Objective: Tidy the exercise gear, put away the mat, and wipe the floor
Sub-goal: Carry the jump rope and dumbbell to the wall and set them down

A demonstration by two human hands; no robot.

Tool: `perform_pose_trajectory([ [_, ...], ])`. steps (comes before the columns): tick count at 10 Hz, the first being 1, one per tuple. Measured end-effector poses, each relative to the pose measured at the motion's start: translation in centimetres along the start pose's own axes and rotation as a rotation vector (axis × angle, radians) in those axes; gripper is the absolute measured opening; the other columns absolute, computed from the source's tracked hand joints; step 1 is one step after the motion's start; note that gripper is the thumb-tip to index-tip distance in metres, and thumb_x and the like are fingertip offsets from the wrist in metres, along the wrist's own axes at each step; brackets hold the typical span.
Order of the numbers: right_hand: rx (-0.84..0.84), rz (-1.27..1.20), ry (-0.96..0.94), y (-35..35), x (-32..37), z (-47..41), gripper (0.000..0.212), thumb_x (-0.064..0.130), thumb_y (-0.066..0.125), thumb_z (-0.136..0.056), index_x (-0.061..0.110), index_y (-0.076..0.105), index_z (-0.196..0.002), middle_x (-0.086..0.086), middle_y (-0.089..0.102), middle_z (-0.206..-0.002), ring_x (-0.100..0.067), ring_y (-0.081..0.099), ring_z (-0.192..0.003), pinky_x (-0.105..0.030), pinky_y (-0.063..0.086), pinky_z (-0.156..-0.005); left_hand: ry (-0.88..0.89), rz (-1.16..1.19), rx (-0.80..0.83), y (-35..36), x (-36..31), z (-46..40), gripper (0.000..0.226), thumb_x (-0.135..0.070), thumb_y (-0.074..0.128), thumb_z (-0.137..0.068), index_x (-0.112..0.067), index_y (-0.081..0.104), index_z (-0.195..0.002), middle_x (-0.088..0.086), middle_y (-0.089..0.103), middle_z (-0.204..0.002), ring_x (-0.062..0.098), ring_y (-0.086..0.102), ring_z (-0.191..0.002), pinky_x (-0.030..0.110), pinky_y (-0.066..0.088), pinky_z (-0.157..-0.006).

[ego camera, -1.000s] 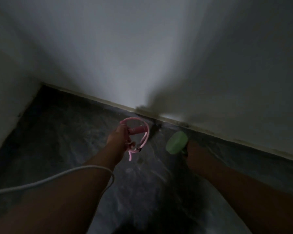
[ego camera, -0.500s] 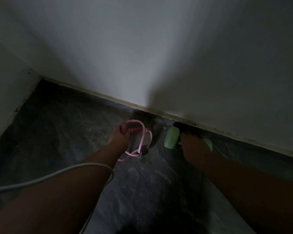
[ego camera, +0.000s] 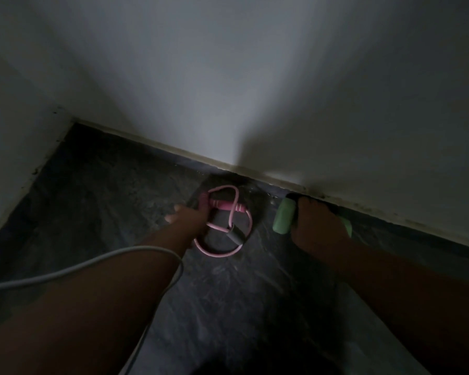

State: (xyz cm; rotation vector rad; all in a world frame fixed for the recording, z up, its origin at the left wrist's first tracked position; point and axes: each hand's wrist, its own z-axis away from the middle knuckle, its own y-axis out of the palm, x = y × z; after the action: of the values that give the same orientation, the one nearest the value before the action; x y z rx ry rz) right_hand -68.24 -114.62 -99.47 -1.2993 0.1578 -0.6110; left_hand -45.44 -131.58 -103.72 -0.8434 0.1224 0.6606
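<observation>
No text, label or number can be read anywhere.

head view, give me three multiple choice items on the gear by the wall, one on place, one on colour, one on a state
1. Where does the pink resistance band lie?
A. on the dark floor near the baseboard
B. hung on the wall
C. on a shelf

2. What colour is the dumbbell in the right hand?
A. blue
B. light green
C. black

3. What is the left hand doing?
A. hanging idle, away from the gear
B. pressing flat on the wall
C. gripping a pink handle of the band

Answers:
1 A, its loops rest on the floor just short of the baseboard.
2 B, a light green head shows on each side of the hand.
3 C, the hand sits at the handle end and the fingers appear curled round it, though the dim light hides details.
</observation>
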Motion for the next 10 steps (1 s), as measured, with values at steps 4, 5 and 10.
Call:
perform_pose_trajectory([
  [4, 0.127, 0.06, -0.626, -0.5, 5.8, 1.6, 0.051, 0.017, 0.049, -0.085, 0.016, 0.054, -0.135, -0.011, 0.056, -0.134, -0.03, 0.052, -0.122, -0.043, 0.043, -0.102, 0.025, -0.191, 0.212, 2.0, 0.4, -0.5, 0.091, -0.064, 0.046, -0.075, -0.011, 0.037, -0.148, 0.021, 0.041, -0.15, 0.046, 0.039, -0.136, 0.059, 0.031, -0.113],
  [5, 0.257, 0.109, -0.718, -0.2, 6.8, 2.3, 0.057, 0.012, 0.052, -0.087, 0.022, 0.047, -0.144, -0.012, 0.048, -0.142, -0.031, 0.047, -0.126, -0.042, 0.045, -0.1, 0.021, -0.106, 0.222, 2.7, 1.2, -1.1, 0.102, -0.074, 0.048, -0.067, -0.022, 0.024, -0.152, 0.02, 0.036, -0.151, 0.047, 0.041, -0.133, 0.062, 0.035, -0.108],
  [10, 0.117, 0.248, -0.498, -0.4, 6.5, 1.9, 0.048, 0.026, 0.07, -0.074, 0.016, 0.065, -0.12, -0.015, 0.062, -0.128, -0.037, 0.05, -0.128, -0.049, 0.042, -0.102, 0.085, 0.275, 0.244, 1.9, -2.0, 2.8, 0.068, -0.045, 0.052, -0.084, -0.002, 0.042, -0.135, 0.029, 0.057, -0.123, 0.04, 0.067, -0.094, 0.036, 0.058, -0.056],
])
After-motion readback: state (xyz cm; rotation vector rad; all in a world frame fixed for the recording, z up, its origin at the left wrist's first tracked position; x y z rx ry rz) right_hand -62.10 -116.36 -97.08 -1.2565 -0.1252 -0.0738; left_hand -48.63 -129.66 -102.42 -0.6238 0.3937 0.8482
